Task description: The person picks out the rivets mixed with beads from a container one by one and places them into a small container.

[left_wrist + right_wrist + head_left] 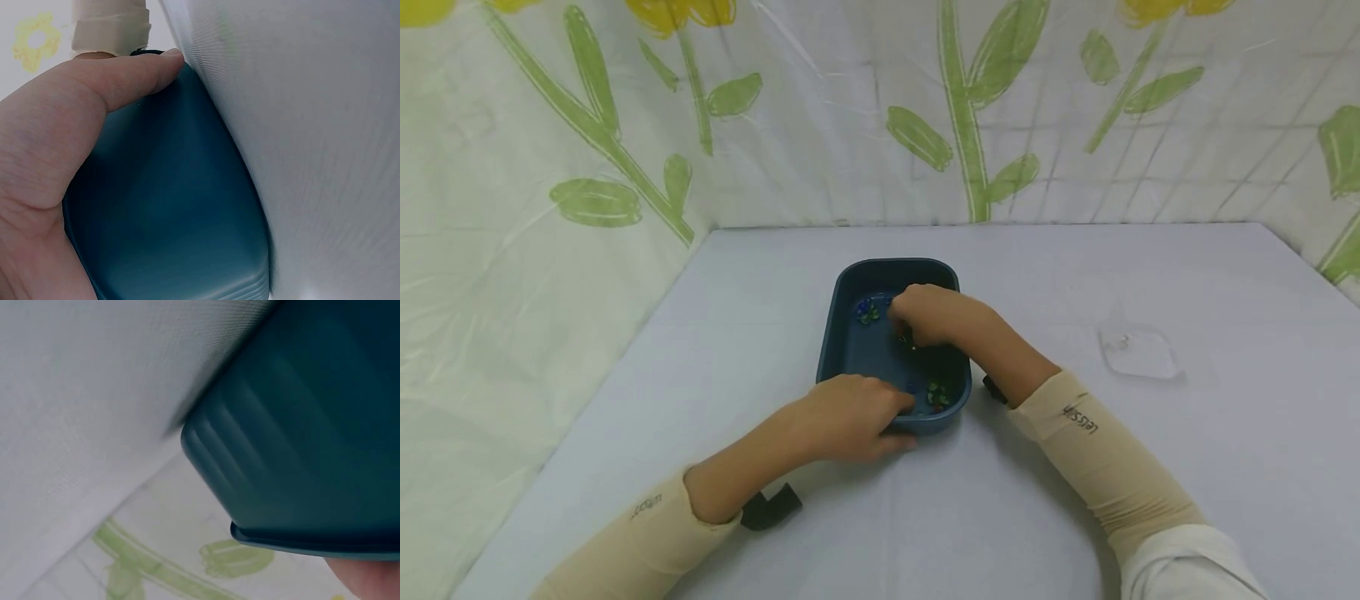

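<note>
A dark blue, round-cornered rectangular tub (868, 354) stands on the table. My left hand (853, 417) grips its near rim, fingers over the inside and thumb outside; the left wrist view shows the thumb (134, 81) along the outer wall. My right hand (936, 315) reaches in over the right side, fingers bent down toward the tub's floor. Its fingertips are mostly hidden, with small shiny bits right at them; I cannot tell whether they pinch any. Small glassy blue and green pieces, like marbles, lie in a far-left cluster (868, 310) and a near-right cluster (937, 395).
A clear, shallow, round-cornered square piece (1138, 352) lies on the white-covered table (1037, 275) to the right. Behind the table hangs a pale sheet (835, 108) with green and yellow flowers. A dark strap (771, 507) hangs at the left wrist.
</note>
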The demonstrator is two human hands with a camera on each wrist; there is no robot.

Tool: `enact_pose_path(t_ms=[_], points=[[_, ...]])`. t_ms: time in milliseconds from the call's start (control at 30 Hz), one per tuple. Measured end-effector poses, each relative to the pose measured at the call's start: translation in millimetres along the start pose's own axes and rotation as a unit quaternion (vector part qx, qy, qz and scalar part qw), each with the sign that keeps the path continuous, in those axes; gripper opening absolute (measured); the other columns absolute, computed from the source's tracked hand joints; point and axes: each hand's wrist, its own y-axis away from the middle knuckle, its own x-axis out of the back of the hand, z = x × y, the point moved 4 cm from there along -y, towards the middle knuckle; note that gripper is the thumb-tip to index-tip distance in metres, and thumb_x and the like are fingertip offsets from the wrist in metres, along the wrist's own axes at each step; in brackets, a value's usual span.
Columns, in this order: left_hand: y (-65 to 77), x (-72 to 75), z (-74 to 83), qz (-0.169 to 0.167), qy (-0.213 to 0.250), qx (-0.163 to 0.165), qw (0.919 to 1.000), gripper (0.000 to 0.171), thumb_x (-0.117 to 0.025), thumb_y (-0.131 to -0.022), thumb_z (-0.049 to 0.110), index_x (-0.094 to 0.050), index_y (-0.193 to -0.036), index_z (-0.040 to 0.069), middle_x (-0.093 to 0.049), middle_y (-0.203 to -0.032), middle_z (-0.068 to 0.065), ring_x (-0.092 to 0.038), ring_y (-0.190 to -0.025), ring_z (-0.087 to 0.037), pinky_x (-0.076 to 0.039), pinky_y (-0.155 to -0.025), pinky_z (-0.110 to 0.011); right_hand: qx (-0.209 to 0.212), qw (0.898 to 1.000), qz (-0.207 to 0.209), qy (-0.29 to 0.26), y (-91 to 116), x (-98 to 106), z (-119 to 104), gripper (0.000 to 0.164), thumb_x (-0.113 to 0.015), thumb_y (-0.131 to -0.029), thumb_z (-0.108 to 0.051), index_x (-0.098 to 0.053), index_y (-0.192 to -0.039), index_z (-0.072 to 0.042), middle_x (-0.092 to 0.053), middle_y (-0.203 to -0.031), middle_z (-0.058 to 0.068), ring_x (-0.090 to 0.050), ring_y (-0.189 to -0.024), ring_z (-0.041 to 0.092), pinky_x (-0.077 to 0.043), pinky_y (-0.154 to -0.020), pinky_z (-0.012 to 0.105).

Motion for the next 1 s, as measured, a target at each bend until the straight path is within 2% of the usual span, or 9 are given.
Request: enact_pose_path(t_ms=[167,367,600,833,1000], points=[[0.2,0.3,0.6,0.001,0.000,-0.003,1.0000,0.024,-0.071,-0.094,0.039,-0.066,-0.091,0.016,-0.047,-0.065,0.010,-0.043,-0.060,-0.009,-0.037,-0.058,-0.028,0.005,0.999,-0.020,-0.026,1.2,-0.7,-2.8,0.024,-0.071,-0.083,0.013,-0.075,-0.088,-0.009,-0.068,-0.081,-0.001,-0.064,-0.075,0.016,-0.053,-0.069,0.029],[0.1,0.1,0.9,0.001,-0.001,-0.003,1.0000,0.024,-0.071,-0.094,0.039,-0.066,-0.092,0.015,-0.049,-0.066,0.010,-0.045,-0.061,-0.009,-0.038,-0.058,-0.027,0.000,0.998,-0.042,-0.040,3.2,-0.6,-2.9,0.026,-0.070,-0.083,0.013,-0.073,-0.089,-0.012,-0.066,-0.084,-0.002,-0.062,-0.077,0.016,-0.051,-0.069,0.030],[-0.2,0.4,1.0,0.001,-0.004,-0.002,1.0000,0.024,-0.071,-0.094,0.039,-0.064,-0.088,0.017,-0.047,-0.066,0.010,-0.044,-0.060,-0.009,-0.038,-0.058,-0.028,0.007,0.999,-0.029,-0.040,5.8,4.6,-2.5,0.031,-0.069,-0.080,0.015,-0.073,-0.090,-0.014,-0.066,-0.089,-0.003,-0.060,-0.082,0.017,-0.050,-0.074,0.032],[-0.5,-0.1,0.8,-0.004,-0.002,0.003,1.0000,0.025,-0.071,-0.094,0.040,-0.062,-0.086,0.018,-0.043,-0.064,0.010,-0.042,-0.060,-0.008,-0.037,-0.058,-0.028,0.019,0.999,-0.005,-0.039,6.8,11.4,2.9,0.035,-0.060,-0.083,0.016,-0.075,-0.095,-0.014,-0.065,-0.099,0.000,-0.060,-0.094,0.019,-0.049,-0.084,0.036],[0.0,0.2,0.6,-0.002,0.000,0.005,1.0000,0.025,-0.071,-0.094,0.039,-0.061,-0.084,0.019,-0.040,-0.063,0.010,-0.040,-0.059,-0.008,-0.035,-0.057,-0.028,0.021,0.999,-0.008,-0.045,8.1,14.2,4.2,0.032,-0.058,-0.088,0.014,-0.076,-0.092,-0.011,-0.069,-0.094,0.001,-0.062,-0.086,0.019,-0.052,-0.076,0.034]])
